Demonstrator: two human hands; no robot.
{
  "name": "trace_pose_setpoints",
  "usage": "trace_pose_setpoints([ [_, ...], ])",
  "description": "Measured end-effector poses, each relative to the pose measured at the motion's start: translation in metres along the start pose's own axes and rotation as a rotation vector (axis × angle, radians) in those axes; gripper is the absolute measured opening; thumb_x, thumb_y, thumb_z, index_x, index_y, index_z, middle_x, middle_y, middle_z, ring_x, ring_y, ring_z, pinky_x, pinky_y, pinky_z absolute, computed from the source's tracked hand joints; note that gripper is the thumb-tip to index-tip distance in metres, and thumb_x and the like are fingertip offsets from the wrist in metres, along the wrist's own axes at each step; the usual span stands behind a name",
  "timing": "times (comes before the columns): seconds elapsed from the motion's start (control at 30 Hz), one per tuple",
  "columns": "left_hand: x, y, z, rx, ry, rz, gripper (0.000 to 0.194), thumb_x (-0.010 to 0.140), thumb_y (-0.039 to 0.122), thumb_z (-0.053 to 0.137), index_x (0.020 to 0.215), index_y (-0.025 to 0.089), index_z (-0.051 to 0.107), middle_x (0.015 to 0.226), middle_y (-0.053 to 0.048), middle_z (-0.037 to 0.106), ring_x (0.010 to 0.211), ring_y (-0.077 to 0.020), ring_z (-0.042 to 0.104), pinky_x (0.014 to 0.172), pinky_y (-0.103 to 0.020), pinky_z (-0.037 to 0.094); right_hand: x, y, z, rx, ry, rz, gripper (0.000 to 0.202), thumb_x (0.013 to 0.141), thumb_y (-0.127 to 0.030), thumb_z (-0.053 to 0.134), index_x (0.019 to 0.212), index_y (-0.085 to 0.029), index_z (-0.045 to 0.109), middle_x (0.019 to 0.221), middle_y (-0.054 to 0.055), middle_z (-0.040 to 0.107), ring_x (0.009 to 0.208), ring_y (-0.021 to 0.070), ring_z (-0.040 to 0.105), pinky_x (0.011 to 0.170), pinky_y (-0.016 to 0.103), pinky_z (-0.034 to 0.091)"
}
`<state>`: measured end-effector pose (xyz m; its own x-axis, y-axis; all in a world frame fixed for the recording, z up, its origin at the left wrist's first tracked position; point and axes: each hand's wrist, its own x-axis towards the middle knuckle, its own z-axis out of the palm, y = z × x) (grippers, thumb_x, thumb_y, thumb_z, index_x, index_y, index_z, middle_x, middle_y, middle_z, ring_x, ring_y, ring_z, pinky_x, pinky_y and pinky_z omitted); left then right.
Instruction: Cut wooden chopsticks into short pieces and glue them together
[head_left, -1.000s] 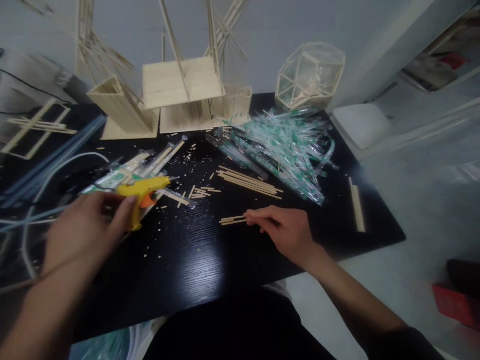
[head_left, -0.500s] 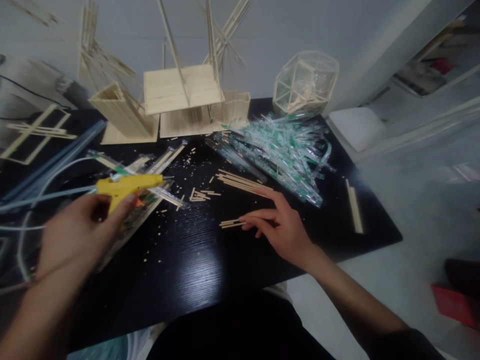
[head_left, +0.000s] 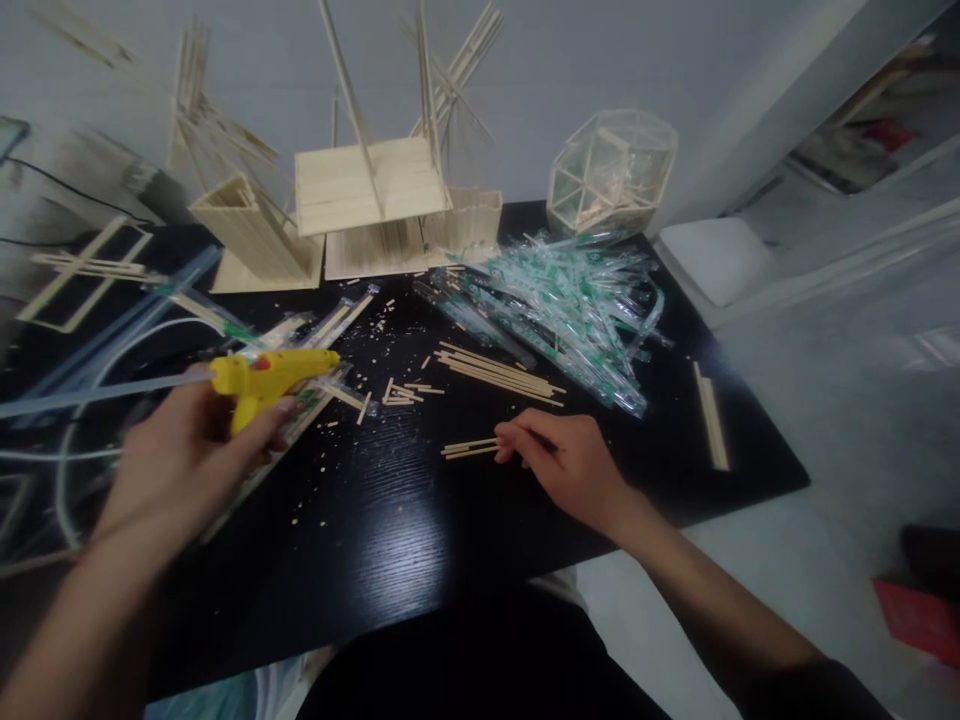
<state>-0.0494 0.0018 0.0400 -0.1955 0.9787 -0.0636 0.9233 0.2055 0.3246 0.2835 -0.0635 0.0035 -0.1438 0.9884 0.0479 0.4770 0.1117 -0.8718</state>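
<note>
My left hand (head_left: 187, 440) is wrapped round the handle of a yellow hot glue gun (head_left: 281, 372), whose nozzle points right. A pale glue stick (head_left: 112, 393) runs out of the gun's back end to the left. My right hand (head_left: 562, 460) is closed, fingertips pinched on a few thin wooden sticks (head_left: 466, 449); their left ends show and the rest is hidden under the hand. Just behind that hand lies a bundle of longer wooden sticks (head_left: 495, 372). Short cut stick pieces (head_left: 409, 392) are scattered between the gun and the bundle.
Along the wall stand wooden stick structures (head_left: 367, 190) and a faceted clear container (head_left: 611, 170). Green-printed plastic wrappers (head_left: 570, 310) are heaped at the back right. More sticks (head_left: 710, 415) lie near the right edge of the black table (head_left: 465, 560). Packaged sticks (head_left: 337, 320) lie left of centre.
The glue gun has turned slightly in my left hand, and its nozzle looks foreshortened. My right index finger has drawn back from the longer bundle and curled in to the pinched sticks.
</note>
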Motion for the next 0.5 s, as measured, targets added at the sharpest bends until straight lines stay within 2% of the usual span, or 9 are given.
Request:
trace_pose_setpoints([
  [0.07, -0.002, 0.003, -0.004, 0.085, -0.021, -0.011, 0.041, 0.08, 0.062, 0.059, 0.092, 0.023, 0.057, 0.07, 0.001, 0.062, 0.062, -0.0212, 0.062, 0.059, -0.029, 0.043, 0.0, 0.002, 0.001, 0.029, -0.004, 0.015, 0.029, 0.104, -0.035, 0.054, 0.088, -0.023, 0.075, 0.08, 0.0, 0.079, 0.066, 0.0143, 0.072, 0.065, 0.027, 0.055],
  [0.13, -0.003, 0.004, -0.007, 0.097, -0.038, -0.02, 0.038, 0.08, 0.061, 0.059, 0.09, 0.025, 0.052, 0.066, 0.003, 0.058, 0.06, -0.0201, 0.059, 0.058, -0.029, 0.042, 0.0, 0.005, 0.003, 0.037, 0.011, 0.033, 0.022, 0.101, -0.036, 0.059, 0.092, -0.023, 0.075, 0.082, 0.0, 0.079, 0.069, 0.0155, 0.073, 0.066, 0.028, 0.056],
  [0.2, -0.002, 0.002, -0.006, 0.046, -0.031, -0.029, 0.039, 0.077, 0.059, 0.063, 0.094, 0.025, 0.052, 0.068, 0.003, 0.058, 0.061, -0.0201, 0.059, 0.058, -0.029, 0.043, 0.0, 0.007, 0.005, 0.017, 0.042, 0.04, 0.018, 0.093, -0.039, 0.072, 0.084, -0.024, 0.075, 0.079, 0.0, 0.078, 0.067, 0.0161, 0.072, 0.064, 0.028, 0.055],
  [0.27, 0.0, -0.003, -0.003, -0.044, -0.012, -0.028, 0.043, 0.074, 0.056, 0.066, 0.1, 0.023, 0.057, 0.079, 0.0, 0.063, 0.068, -0.0216, 0.063, 0.063, -0.031, 0.046, -0.001, 0.008, 0.007, 0.002, 0.086, 0.041, 0.024, 0.084, -0.042, 0.082, 0.074, -0.023, 0.071, 0.074, -0.001, 0.077, 0.064, 0.0163, 0.07, 0.061, 0.028, 0.053],
  [0.33, 0.002, -0.009, 0.001, -0.139, -0.058, -0.07, 0.049, 0.072, 0.056, 0.068, 0.105, 0.02, 0.063, 0.088, -0.004, 0.069, 0.075, -0.024, 0.066, 0.068, -0.033, 0.05, 0.0, 0.007, 0.008, -0.007, 0.118, 0.05, 0.029, 0.081, -0.043, 0.084, 0.068, -0.022, 0.068, 0.07, -0.001, 0.075, 0.06, 0.0158, 0.068, 0.058, 0.028, 0.05],
  [0.43, 0.003, -0.018, 0.004, -0.251, -0.075, -0.104, 0.048, 0.074, 0.054, 0.07, 0.106, 0.018, 0.067, 0.095, -0.006, 0.073, 0.078, -0.0233, 0.067, 0.067, -0.032, 0.05, 0.001, 0.005, 0.008, 0.016, 0.1, 0.079, 0.027, 0.088, -0.042, 0.078, 0.072, -0.022, 0.068, 0.068, -0.001, 0.074, 0.057, 0.0144, 0.066, 0.055, 0.027, 0.05],
  [0.5, 0.002, -0.023, 0.003, -0.274, -0.097, -0.136, 0.043, 0.076, 0.055, 0.07, 0.095, 0.016, 0.068, 0.085, -0.004, 0.073, 0.07, -0.0212, 0.064, 0.06, -0.03, 0.047, 0.003, 0.003, 0.007, 0.053, 0.052, 0.069, 0.025, 0.096, -0.038, 0.067, 0.079, -0.021, 0.069, 0.071, 0.0, 0.075, 0.06, 0.0136, 0.068, 0.056, 0.025, 0.051],
])
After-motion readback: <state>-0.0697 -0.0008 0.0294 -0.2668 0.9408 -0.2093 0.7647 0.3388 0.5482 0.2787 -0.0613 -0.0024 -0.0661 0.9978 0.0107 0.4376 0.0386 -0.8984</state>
